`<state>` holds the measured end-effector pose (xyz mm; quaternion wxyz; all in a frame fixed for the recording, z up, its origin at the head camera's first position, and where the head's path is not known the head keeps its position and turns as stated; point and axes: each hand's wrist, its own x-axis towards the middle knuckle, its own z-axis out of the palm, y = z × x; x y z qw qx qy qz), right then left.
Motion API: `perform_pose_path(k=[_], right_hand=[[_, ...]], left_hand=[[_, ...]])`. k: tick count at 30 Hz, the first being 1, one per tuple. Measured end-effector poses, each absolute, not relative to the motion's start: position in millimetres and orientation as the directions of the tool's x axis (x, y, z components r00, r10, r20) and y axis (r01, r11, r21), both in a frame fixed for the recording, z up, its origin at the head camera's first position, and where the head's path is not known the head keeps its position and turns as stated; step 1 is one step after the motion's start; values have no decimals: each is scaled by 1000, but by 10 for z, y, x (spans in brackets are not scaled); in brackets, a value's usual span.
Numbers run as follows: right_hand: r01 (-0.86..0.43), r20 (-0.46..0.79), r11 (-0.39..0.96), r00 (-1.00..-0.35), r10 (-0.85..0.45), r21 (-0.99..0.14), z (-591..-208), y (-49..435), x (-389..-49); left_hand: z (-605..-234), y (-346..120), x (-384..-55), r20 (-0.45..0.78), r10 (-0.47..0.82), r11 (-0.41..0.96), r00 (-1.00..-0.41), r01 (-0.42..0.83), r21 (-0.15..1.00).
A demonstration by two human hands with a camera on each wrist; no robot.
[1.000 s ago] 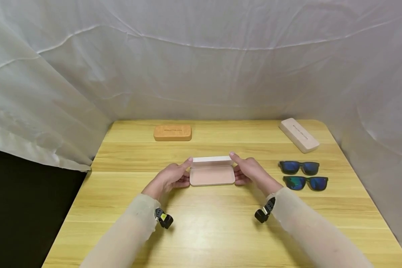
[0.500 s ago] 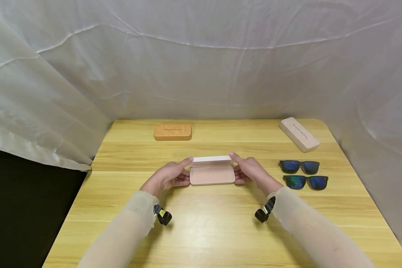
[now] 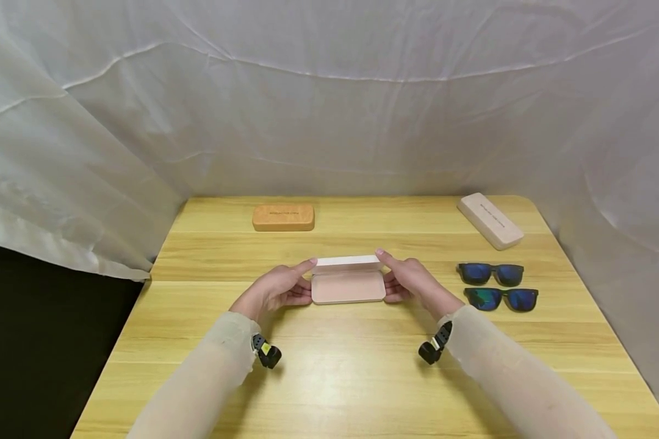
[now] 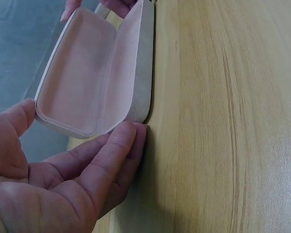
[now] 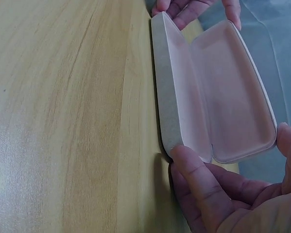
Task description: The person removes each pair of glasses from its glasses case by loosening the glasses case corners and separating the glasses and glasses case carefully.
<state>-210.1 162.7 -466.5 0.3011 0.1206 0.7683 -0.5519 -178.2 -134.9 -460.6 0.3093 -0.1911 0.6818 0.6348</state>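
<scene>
A glasses case (image 3: 348, 288) with a pink lining lies on the table in the head view, its lid (image 3: 347, 264) raised at the back. Nothing lies inside it. My left hand (image 3: 277, 286) holds its left end, thumb at the lid's corner and fingers against the base. At the right end, my right hand (image 3: 415, 283) grips it the same way. In the left wrist view the thumb presses the lid's edge while the fingertips (image 4: 123, 136) meet the base's corner. The right wrist view shows the pale outer side of the case (image 5: 163, 92) resting on the wood.
Two pairs of dark sunglasses with blue-green lenses, the upper (image 3: 490, 274) and the lower (image 3: 501, 299), lie to the right. Behind them sits a closed pale case (image 3: 490, 221). A closed orange case (image 3: 283, 217) is at the back left. White cloth (image 3: 329, 122) hangs behind the table.
My left wrist has shifted very slightly to the left, its thumb staying at the lid's corner. The glasses case and my right hand look the same.
</scene>
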Motion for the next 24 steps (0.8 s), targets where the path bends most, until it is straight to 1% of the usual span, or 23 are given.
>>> perform_pose_path(k=[7, 18, 24], right_hand=[[535, -605, 337, -782, -149, -775, -4669, 1636, -2096], [521, -616, 383, -765, -186, -763, -4688, 1679, -2124], [528, -618, 368, -761, -195, -766, -4683, 1704, -2128]], left_hand=[[-4610, -1359, -1776, -664, 130, 103, -736, -656, 748], [-4587, -1369, -1767, -662, 133, 122, -738, -651, 750], [-4575, -1369, -1763, -661, 145, 112, -737, -651, 750]])
